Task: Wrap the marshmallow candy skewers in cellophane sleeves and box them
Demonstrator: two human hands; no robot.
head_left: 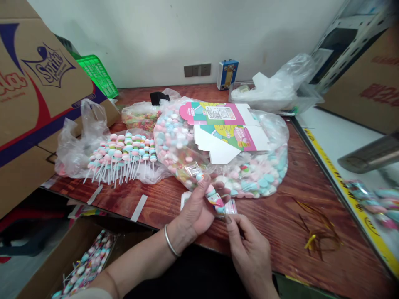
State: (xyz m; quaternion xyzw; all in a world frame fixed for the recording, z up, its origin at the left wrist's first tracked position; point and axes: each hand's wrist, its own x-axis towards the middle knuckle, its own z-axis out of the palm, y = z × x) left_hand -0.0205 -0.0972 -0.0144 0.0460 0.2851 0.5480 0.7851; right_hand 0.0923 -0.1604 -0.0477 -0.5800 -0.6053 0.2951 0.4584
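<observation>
My left hand [195, 211], a silver bangle on its wrist, is closed round a candy skewer in a clear sleeve [215, 199] over the front of the wooden table [280, 216]. My right hand [249, 245] pinches the lower end of the same sleeve. Just behind them lies a big clear bag of pastel candies [262, 174] with flat printed cartons [224, 124] resting on it. A heap of candy skewers with white sticks [124, 155] lies on plastic to the left.
A Sprite cardboard box [34, 91] leans at the left, a green basket [98, 74] behind it. A box with wrapped skewers [87, 265] sits below the table's front left. Gold twist ties [314, 236] lie at the right. A metal machine with a yellow strip [352, 199] borders the right edge.
</observation>
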